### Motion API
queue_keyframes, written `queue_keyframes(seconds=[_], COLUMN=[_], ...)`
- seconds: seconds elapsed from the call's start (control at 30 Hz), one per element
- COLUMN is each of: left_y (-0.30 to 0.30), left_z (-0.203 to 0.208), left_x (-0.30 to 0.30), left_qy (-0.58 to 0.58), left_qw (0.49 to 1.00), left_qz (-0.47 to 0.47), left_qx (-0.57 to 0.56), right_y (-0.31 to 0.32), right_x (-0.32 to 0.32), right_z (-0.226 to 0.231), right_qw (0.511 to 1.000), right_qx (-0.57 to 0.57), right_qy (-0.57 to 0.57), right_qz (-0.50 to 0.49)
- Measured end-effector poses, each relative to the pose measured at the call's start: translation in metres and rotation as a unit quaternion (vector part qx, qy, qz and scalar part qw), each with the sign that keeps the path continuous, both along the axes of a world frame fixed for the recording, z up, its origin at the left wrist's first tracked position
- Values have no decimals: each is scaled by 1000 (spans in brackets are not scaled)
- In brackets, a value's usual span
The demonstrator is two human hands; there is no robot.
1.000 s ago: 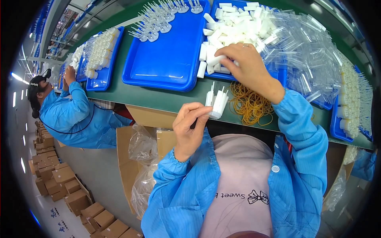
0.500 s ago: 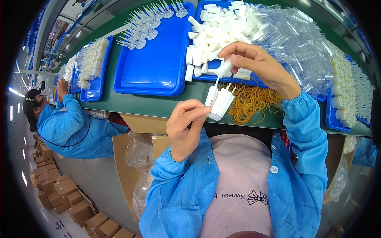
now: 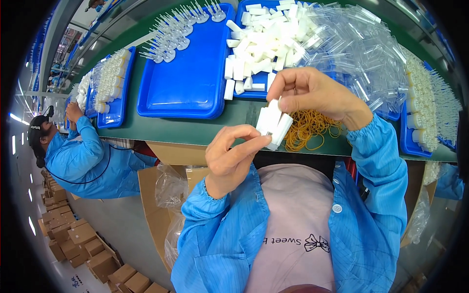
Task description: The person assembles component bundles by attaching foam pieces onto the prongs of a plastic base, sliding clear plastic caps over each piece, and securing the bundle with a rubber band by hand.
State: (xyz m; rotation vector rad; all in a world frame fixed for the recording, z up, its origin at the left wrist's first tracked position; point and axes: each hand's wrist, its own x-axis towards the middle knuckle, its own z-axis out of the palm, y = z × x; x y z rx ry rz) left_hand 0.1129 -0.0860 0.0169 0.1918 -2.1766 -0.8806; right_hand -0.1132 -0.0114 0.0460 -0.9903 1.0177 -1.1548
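Note:
My left hand [image 3: 232,155] is closed, pinching a small bundle of white plastic pieces [image 3: 280,133] from below, over the table's near edge. My right hand [image 3: 320,96] grips a white cap [image 3: 274,106] between thumb and fingers, at the upper end of the bundle. Whether the cap is seated on a stem cannot be seen, because the fingers hide part of it. Just beyond the hands lies a heap of loose white caps [image 3: 264,46] in a blue tray [image 3: 256,93]. A tangle of yellow rubber bands [image 3: 309,131] rests beside and partly behind my right hand.
Left of the heap, a blue tray [image 3: 181,97] carries clear pieces with upright stems [image 3: 168,41]. Clear plastic sleeves [image 3: 361,56] are piled at the right, near another tray of parts [image 3: 422,112]. At far left a co-worker [image 3: 83,156] sits at the table. Open cardboard [image 3: 154,207] stands below.
My right hand has come down toward the bundle with the white cap, so the thin stem below it no longer shows. My left hand has shifted slightly right with the bundle.

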Motion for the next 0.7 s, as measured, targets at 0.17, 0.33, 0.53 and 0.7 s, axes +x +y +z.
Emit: queue_keyframes(seconds=[0.17, 0.33, 0.53, 0.7], left_y=[9, 7, 16, 14], left_z=[2, -8, -7, -16], left_x=[-3, -7, -24, -24], left_qy=[45, 15, -89, -16], left_qw=[996, 994, 967, 870], left_qz=[67, 28, -28, -104], left_qx=[-29, 101, 238, 482], right_y=[9, 17, 33, 30], right_x=[13, 17, 42, 22], right_z=[12, 11, 24, 32], right_qw=[998, 992, 918, 859], right_qx=[-23, -57, -176, -256], right_qy=[54, 95, 344, 385], right_qz=[-10, -60, -86, -222])
